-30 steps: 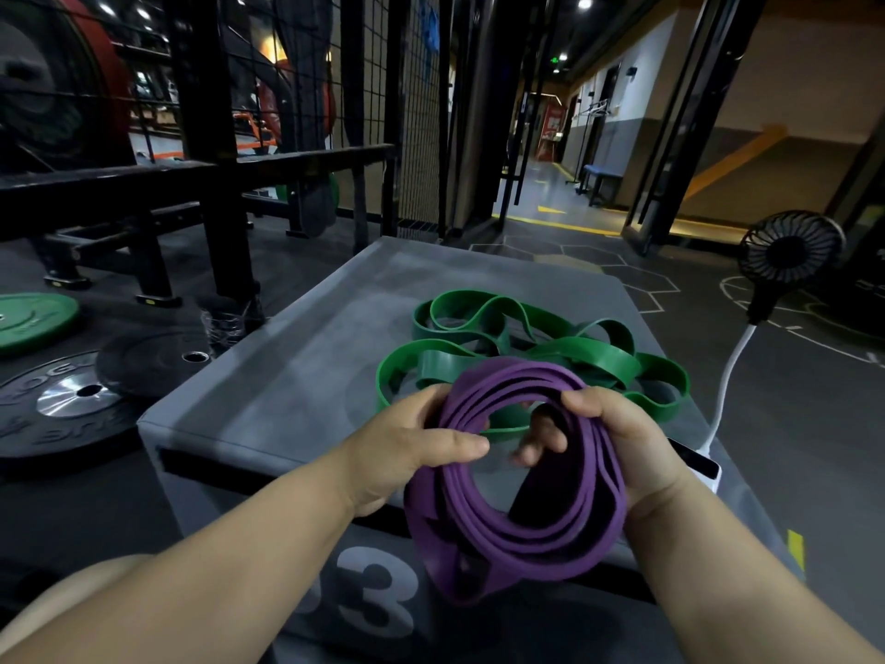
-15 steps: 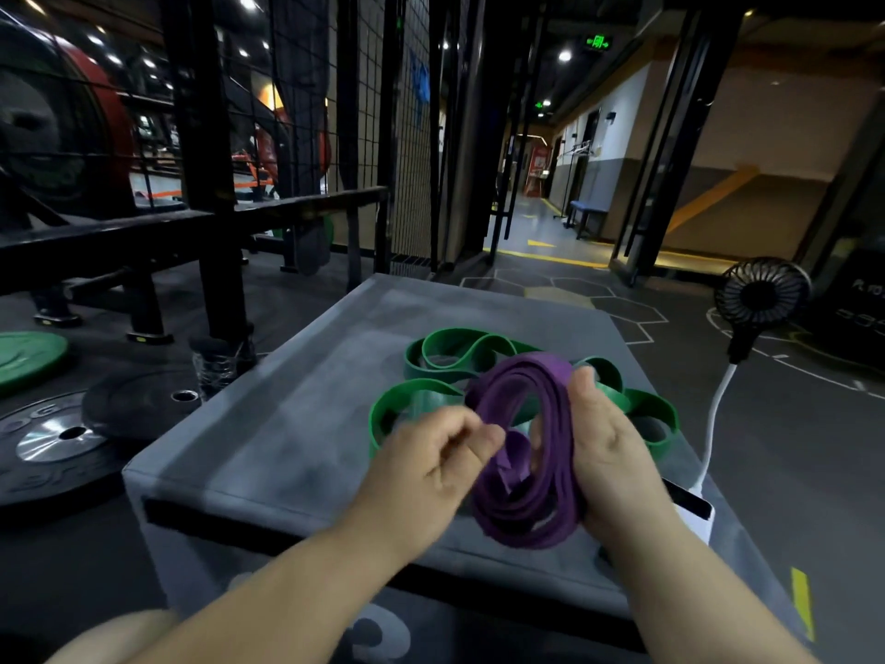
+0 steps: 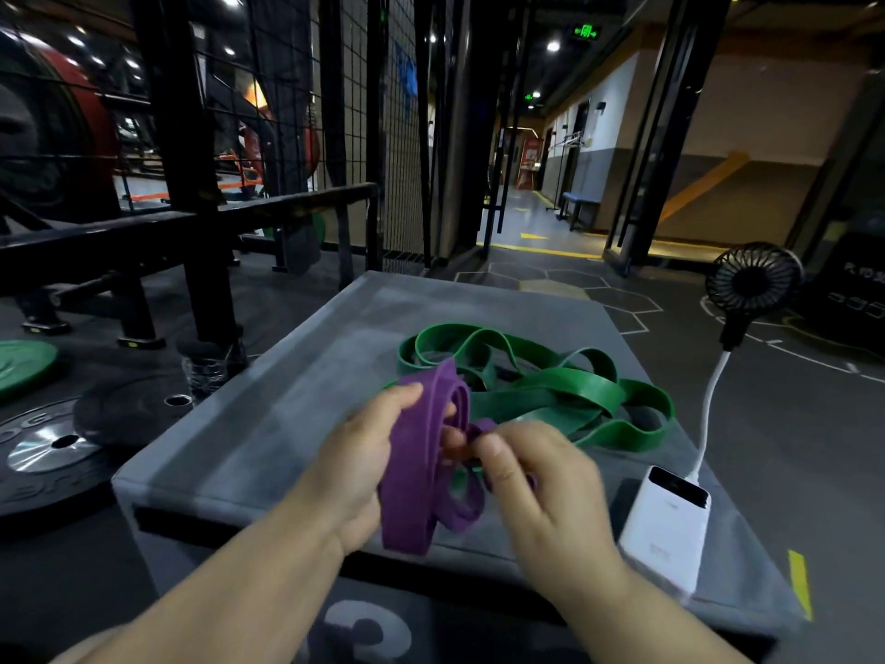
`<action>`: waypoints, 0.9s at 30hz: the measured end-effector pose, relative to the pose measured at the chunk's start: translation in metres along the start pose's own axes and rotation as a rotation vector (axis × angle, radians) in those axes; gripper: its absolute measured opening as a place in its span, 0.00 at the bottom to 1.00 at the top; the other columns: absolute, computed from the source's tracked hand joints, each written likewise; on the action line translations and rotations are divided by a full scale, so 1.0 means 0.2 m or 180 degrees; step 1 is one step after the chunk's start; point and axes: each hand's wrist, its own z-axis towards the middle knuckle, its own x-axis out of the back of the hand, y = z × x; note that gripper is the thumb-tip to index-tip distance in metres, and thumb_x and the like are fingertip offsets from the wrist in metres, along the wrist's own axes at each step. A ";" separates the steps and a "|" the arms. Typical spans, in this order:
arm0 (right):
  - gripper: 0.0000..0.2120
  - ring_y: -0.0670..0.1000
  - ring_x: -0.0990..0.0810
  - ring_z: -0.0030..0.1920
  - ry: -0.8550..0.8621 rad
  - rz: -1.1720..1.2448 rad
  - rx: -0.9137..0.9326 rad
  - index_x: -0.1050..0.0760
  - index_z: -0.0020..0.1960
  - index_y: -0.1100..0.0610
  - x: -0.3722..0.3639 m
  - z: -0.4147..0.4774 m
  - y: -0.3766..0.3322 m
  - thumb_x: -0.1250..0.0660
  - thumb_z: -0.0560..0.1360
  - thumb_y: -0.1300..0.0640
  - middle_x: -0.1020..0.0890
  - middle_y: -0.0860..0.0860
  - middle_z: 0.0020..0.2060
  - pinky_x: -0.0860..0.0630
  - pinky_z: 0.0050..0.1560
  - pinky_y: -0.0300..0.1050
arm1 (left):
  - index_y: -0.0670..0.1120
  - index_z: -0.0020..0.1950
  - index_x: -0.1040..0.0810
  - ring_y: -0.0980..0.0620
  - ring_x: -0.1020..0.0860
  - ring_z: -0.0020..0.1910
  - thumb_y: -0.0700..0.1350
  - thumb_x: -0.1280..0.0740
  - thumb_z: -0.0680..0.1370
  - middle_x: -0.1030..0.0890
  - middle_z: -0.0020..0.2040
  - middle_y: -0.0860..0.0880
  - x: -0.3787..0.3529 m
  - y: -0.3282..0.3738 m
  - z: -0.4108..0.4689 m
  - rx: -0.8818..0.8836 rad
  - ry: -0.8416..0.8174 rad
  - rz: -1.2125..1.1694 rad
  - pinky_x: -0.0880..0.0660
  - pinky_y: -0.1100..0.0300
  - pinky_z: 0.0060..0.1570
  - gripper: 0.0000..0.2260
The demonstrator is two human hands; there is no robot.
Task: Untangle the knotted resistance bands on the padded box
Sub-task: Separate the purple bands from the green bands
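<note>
Two flat, rubbery bands are in view. The purple band point(image 3: 415, 472), coiled into a narrow bundle, is held over the near edge of the grey padded box point(image 3: 268, 414), its long axis running up and away; it is gripped by the curled left hand point(image 3: 359, 462) and pinched at a strand by the right hand point(image 3: 541, 486). The green band point(image 3: 565, 388) is spread in wavy loops on the box top. A pale "3" point(image 3: 371, 632) is printed on its front
</note>
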 end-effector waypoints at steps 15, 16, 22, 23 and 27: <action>0.24 0.49 0.17 0.46 -0.0812 0.2428 -0.2251 0.24 0.56 0.56 -0.06 0.06 0.07 0.24 0.63 0.52 0.15 0.50 0.46 0.22 0.45 0.41 | 0.44 0.39 0.23 0.56 0.35 0.18 0.52 0.46 0.78 0.32 0.23 0.53 0.14 0.13 0.02 -0.0278 -0.0161 -0.0649 0.31 0.63 0.26 0.17; 0.22 0.49 0.17 0.44 -0.0779 0.2542 -0.2277 0.23 0.55 0.58 -0.06 0.06 0.07 0.26 0.63 0.53 0.15 0.51 0.44 0.22 0.44 0.41 | 0.44 0.39 0.24 0.57 0.35 0.18 0.52 0.46 0.78 0.32 0.22 0.53 0.14 0.13 0.02 -0.0272 -0.0146 -0.0700 0.32 0.63 0.26 0.17; 0.27 0.51 0.20 0.36 -0.0566 0.3874 -0.2546 0.17 0.43 0.54 -0.02 0.09 0.17 0.15 0.46 0.50 0.18 0.54 0.39 0.23 0.39 0.44 | 0.48 0.35 0.23 0.60 0.36 0.18 0.58 0.36 0.69 0.33 0.21 0.56 0.22 0.19 0.04 -0.0347 0.0082 -0.1424 0.32 0.67 0.25 0.14; 0.29 0.51 0.19 0.35 -0.0459 0.4022 -0.2579 0.16 0.43 0.55 -0.01 0.09 0.18 0.14 0.43 0.51 0.17 0.54 0.39 0.21 0.37 0.43 | 0.48 0.35 0.23 0.60 0.36 0.18 0.58 0.36 0.69 0.33 0.21 0.56 0.23 0.20 0.04 -0.0339 0.0104 -0.1514 0.32 0.67 0.25 0.14; 0.36 0.53 0.16 0.37 -0.0121 0.4214 -0.2717 0.19 0.53 0.60 0.00 0.09 0.19 0.14 0.46 0.56 0.16 0.58 0.42 0.19 0.36 0.44 | 0.47 0.35 0.22 0.60 0.34 0.18 0.58 0.35 0.69 0.32 0.22 0.56 0.25 0.19 0.04 -0.0274 0.0097 -0.1687 0.30 0.68 0.25 0.15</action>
